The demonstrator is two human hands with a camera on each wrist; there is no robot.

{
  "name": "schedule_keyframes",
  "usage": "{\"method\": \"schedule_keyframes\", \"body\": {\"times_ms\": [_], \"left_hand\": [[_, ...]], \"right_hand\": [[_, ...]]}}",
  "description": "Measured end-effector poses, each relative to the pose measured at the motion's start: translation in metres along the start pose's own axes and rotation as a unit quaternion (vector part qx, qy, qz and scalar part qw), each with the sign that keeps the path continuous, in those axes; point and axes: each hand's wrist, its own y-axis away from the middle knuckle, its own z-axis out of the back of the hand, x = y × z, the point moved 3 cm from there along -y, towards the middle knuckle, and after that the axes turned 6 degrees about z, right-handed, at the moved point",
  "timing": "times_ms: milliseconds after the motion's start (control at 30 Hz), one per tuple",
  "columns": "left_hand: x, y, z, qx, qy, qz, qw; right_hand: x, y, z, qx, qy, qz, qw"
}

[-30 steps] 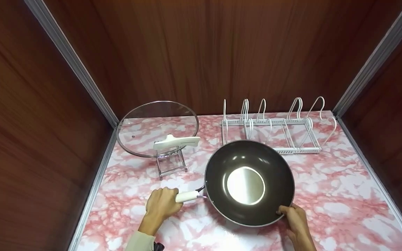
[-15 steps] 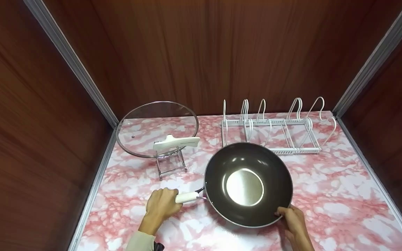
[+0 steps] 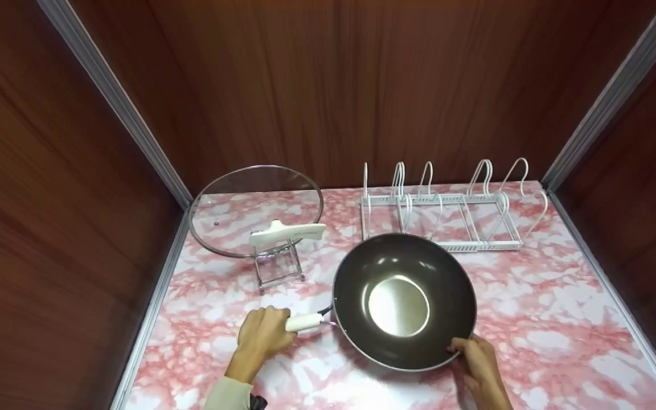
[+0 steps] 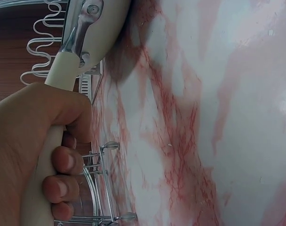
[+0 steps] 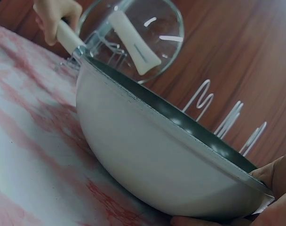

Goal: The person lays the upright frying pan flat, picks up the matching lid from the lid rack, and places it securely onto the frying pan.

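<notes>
in the head view, gripping the white handle (image 3: pixel 304 323) of the big dark pan (image 3: pixel 405 302) with the left hand (image 3: pixel 264 331) and pinching its edge (image 3: pixel 408 370) with the right hand (image 3: pixel 480 361), in front of the white rack (image 3: pixel 479 246) and to the right of the glass lid (image 3: pixel 254 205) in its wire stand (image 3: pixel 279 278). from the left wrist, curling fingers (image 4: pixel 63 188) round the handle. from the right wrist, hooking the thumb (image 5: pixel 267 175) over the edge, low over the pink and white table (image 5: pixel 25 127).

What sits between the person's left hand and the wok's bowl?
The front stretch of the white handle, then the metal bracket joining it to the bowl; it shows clearest in the left wrist view.
</notes>
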Motion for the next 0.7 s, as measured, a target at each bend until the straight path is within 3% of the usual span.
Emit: {"method": "schedule_keyframes", "body": {"times_ms": [267, 500, 700], "left_hand": [[0.0003, -0.0011, 0.0012, 0.004, 0.001, -0.004, 1.0], [0.001, -0.0018, 0.0042, 0.011, -0.009, -0.011, 0.9998], [0.0007, -0.0036, 0.005, 0.001, -0.013, -0.02, 0.9997]], "right_hand": [[0.0007, -0.0007, 0.0001, 0.007, 0.0, -0.001, 1.0], [0.0005, 0.0012, 0.0019, 0.012, 0.039, -0.001, 0.9992], [-0.0012, 0.0034, 0.003, 0.007, 0.045, -0.001, 0.999]]}}
